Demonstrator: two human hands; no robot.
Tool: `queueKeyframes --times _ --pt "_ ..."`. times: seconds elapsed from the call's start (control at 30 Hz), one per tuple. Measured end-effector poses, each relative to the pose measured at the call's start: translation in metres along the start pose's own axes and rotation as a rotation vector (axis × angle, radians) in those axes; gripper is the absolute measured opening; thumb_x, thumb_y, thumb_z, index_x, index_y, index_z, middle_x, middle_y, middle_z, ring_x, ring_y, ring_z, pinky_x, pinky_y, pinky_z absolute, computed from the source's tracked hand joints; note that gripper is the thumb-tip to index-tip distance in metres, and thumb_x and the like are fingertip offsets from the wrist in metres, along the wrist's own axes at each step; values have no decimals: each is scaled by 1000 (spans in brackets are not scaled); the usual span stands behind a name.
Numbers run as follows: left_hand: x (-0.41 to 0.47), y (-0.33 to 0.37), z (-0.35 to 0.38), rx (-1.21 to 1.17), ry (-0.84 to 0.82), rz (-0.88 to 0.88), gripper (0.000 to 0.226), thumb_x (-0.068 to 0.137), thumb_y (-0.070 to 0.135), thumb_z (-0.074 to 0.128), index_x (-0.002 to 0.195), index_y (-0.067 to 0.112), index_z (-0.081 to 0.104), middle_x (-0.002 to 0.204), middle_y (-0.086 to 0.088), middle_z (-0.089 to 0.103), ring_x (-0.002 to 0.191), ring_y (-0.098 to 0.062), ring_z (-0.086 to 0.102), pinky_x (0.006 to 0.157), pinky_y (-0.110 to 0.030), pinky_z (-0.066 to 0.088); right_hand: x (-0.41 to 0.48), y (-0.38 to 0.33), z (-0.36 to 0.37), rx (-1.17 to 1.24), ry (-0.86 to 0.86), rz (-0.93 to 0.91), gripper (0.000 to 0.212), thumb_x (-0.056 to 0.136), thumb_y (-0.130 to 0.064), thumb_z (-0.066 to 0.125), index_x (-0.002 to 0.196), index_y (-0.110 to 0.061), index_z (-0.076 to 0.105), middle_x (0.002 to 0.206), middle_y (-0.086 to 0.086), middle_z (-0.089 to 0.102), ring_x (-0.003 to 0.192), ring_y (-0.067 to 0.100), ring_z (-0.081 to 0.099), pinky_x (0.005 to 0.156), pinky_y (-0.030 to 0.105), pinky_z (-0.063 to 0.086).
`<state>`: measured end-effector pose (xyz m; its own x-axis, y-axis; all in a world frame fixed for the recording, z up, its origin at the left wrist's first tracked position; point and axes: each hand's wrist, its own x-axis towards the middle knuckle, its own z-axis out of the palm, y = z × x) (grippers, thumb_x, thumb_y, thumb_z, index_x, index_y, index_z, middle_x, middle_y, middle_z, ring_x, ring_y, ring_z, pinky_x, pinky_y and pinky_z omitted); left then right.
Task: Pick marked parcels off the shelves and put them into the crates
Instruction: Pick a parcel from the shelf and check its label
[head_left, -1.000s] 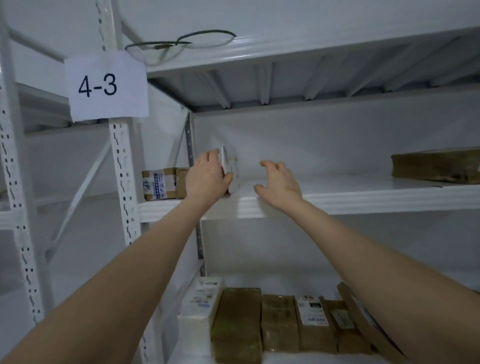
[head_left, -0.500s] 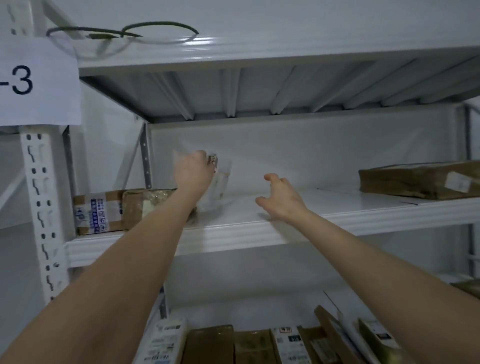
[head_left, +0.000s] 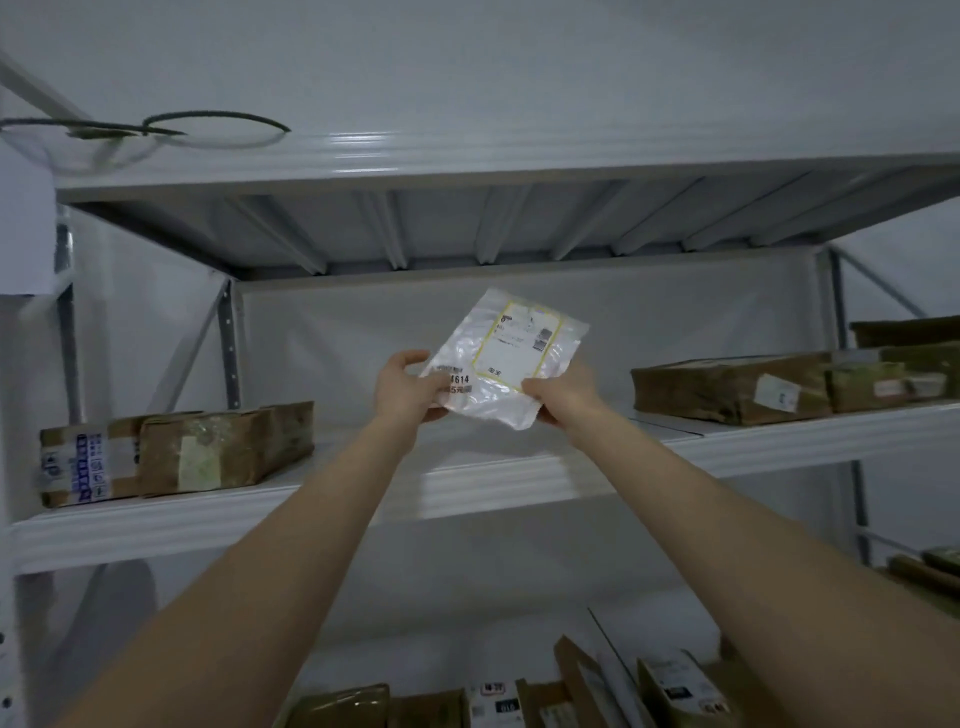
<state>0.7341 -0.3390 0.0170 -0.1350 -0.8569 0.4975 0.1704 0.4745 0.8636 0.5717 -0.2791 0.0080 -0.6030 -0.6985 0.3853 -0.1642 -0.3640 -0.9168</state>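
Both hands grip one parcel: left hand (head_left: 402, 387) pinches its lower left corner, right hand (head_left: 563, 392) its lower right edge. White plastic parcel (head_left: 504, 364), tilted, shows a yellow-bordered label and printed digits, held above the middle shelf (head_left: 311, 499).

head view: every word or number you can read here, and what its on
"4614": on the white plastic parcel, lower left corner; the line under it is blurred.
Yellow-edged label on that parcel: too small to read.
Blue-printed label on the leftmost cardboard box: blurred.
Labels on the other boxes: blurred.
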Motion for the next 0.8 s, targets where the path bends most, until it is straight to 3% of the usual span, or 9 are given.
queueKeyframes --times 0.1,0.17,0.27,0.33,0.4,0.5,0.63,0.8 --pt "-6 -1 23 138 -1 -23 36 86 -5 58 114 19 55 81 -12 60 43 -14 59 42 -24 54 -4 -5 -31 -466 107 -142 82 77 -18 75 145 -15 28 132 11 48 117 34 52 98 41 46" --pt "-9 -3 45 154 12 -84 29 87 -8 55 111 9 59 83 -15 61 40 -17 59 40 -23 53 -11 -7 -44 -793 105 -301 64 83 -35 67 140 -23 41 136 9 46 123 33 46 101 37 42" --pt "-13 -10 76 207 -83 -176 28 89 -6 53 117 -8 58 93 -21 61 54 -24 63 47 -29 57 -17 -5 -48 -1002 -205 -336 21 91 -39 52 100 -26 67 108 6 64 109 29 59 91 36 48" --pt "-16 -12 88 370 -169 -155 33 94 3 48 126 -5 55 106 -20 61 75 -27 67 61 -36 60 -16 3 -52 -1150 -338 -266 27 94 -39 45 77 -22 56 90 8 58 93 30 59 80 34 45" --pt "-17 -9 86 585 -160 -36 38 96 9 44 133 3 53 126 -15 58 106 -33 61 84 -42 56 -15 8 -62 -1263 -307 -201 29 96 -37 40 83 -19 58 97 15 56 93 30 56 81 32 41" --pt "-14 -5 66 827 -86 104 38 95 15 47 132 12 56 135 -10 57 124 -29 52 105 -33 41 -6 13 -75 -1366 -206 -127 34 97 -29 40 116 -12 62 125 14 60 114 32 56 101 43 40" --pt "-21 1 28 1014 -10 198 40 94 20 50 133 16 53 138 -9 51 124 -27 50 101 -32 38 -2 13 -48 -1376 -195 -202 42 96 -39 43 127 -14 57 134 13 53 122 35 49 103 46 40" --pt "-19 7 -40 1226 154 287 54 89 36 56 138 18 44 141 -8 43 126 -27 45 99 -38 40 -32 7 46 -1065 -350 -402 52 92 -47 52 137 -21 49 140 11 47 127 31 46 103 42 41"
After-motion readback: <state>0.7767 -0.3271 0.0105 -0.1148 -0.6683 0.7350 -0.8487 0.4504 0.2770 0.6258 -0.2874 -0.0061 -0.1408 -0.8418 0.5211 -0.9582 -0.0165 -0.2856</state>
